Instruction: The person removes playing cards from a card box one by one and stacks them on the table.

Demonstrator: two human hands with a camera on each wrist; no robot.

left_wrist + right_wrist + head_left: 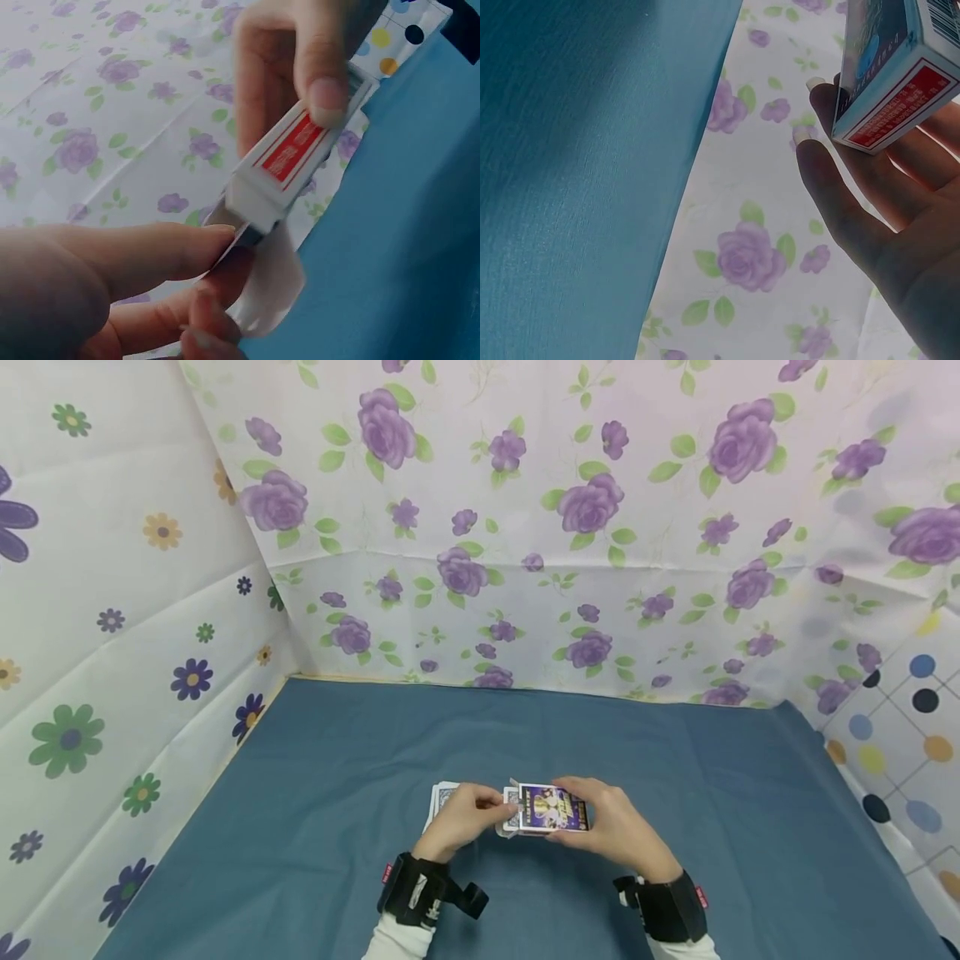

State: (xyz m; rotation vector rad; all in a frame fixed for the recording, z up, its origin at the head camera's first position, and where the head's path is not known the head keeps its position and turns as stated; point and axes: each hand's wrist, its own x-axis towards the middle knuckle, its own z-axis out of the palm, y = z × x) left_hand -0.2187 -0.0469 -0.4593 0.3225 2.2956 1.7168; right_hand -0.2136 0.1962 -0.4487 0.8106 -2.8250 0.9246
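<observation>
A purple playing card box (553, 808) with a gold trophy picture lies level between the two hands, its open end facing left. My right hand (615, 822) grips the box by its long edges, thumb on the near side. From the open end sticks a part of the playing cards (512, 797), pinched between thumb and fingers of my left hand (461, 820). In the left wrist view a white flap (274, 285) hangs from the box mouth beside those fingers. More playing cards (443, 793) lie on the table, partly hidden behind the left hand.
A blue cloth (360, 735) covers the table. Flower-patterned sheets (480, 527) hang at the back and left, and a dotted sheet (930, 752) on the right. Black camera straps (412, 889) sit on both wrists.
</observation>
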